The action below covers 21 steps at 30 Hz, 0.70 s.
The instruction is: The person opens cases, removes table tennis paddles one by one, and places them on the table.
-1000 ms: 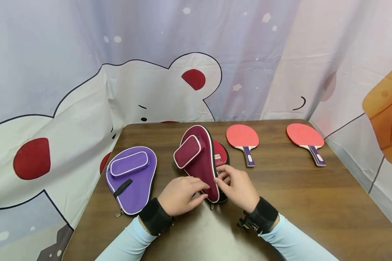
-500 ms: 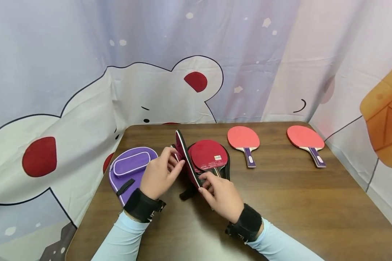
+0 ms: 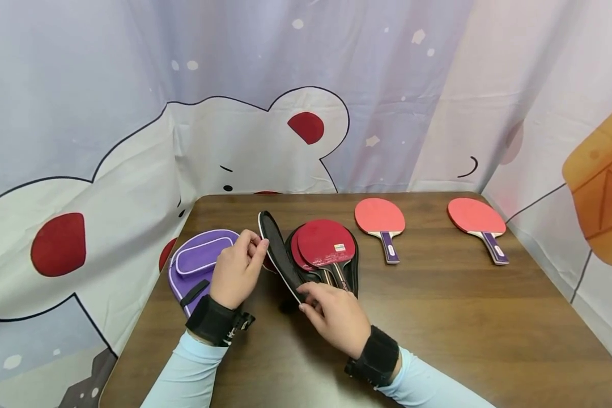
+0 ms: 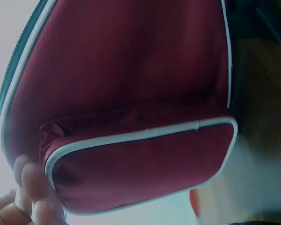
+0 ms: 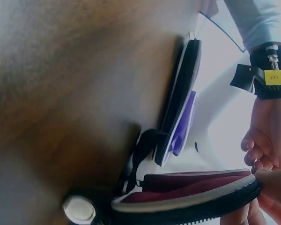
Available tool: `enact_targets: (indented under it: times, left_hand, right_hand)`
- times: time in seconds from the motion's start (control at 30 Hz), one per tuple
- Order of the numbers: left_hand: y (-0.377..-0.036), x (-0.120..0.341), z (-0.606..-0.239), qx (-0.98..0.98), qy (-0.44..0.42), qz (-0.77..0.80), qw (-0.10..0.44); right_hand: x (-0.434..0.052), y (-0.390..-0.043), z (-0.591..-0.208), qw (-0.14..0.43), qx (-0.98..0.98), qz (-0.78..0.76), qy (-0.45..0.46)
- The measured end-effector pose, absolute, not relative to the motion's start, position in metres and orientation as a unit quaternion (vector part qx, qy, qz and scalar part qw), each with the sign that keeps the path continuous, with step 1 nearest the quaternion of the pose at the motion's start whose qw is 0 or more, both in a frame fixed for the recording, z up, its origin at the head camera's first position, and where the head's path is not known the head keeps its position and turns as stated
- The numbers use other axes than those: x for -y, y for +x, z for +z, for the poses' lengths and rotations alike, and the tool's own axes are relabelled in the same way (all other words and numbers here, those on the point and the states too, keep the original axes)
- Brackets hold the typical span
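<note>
A dark red table tennis bat case [image 4: 140,61] lies unzipped. Its flap tilts up to the left, showing a black lining [image 3: 277,249]. Inside the case's other half, two red bats [image 3: 326,241] overlap, handles toward me; the right hand partly covers the handles. My left hand [image 3: 237,269] pinches the flap at its upper left edge, beside the white-piped pocket [image 4: 145,168] in the left wrist view. My right hand [image 3: 339,317] pinches the flap's white-piped edge near its narrow end, the thumb [image 5: 274,185] showing on it in the right wrist view.
A purple bat case [image 3: 196,266] with a black strap lies left, partly behind the left hand. Two lighter red bats with purple handles lie at the back right, one nearer [image 3: 379,215] and one farther right [image 3: 474,215]. A printed curtain [image 3: 245,147] hangs behind the wooden table [image 3: 464,317].
The flap has swung up and over to the left, uncovering the two bats inside. Both hands have moved left with it, the left hand rising to the flap's upper edge.
</note>
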<state>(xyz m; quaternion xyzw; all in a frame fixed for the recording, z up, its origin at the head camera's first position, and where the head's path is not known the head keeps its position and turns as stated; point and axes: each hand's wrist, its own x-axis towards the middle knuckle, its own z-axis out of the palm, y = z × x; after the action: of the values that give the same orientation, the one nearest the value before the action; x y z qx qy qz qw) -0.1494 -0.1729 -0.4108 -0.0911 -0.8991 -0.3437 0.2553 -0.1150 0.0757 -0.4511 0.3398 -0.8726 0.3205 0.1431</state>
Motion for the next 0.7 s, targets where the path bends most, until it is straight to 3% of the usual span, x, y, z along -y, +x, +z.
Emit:
enact_targets:
  times: [0.27,0.47,0.7]
  left_hand:
    - [-0.152,0.175,-0.411,0.905,-0.073,-0.34,0.244]
    - [-0.157,0.175,-0.406,0.913,-0.077,-0.326,0.234]
    - [-0.157,0.174,-0.409,0.923,-0.085,-0.307,0.217]
  right_hand:
    - [-0.083,-0.127,-0.451,0.119,0.863,0.34,0.353]
    - [-0.108,-0.169,-0.448,0.134,0.938,0.229,0.223]
    - [-0.117,-0.191,-0.459,0.075,0.982,0.08,0.156]
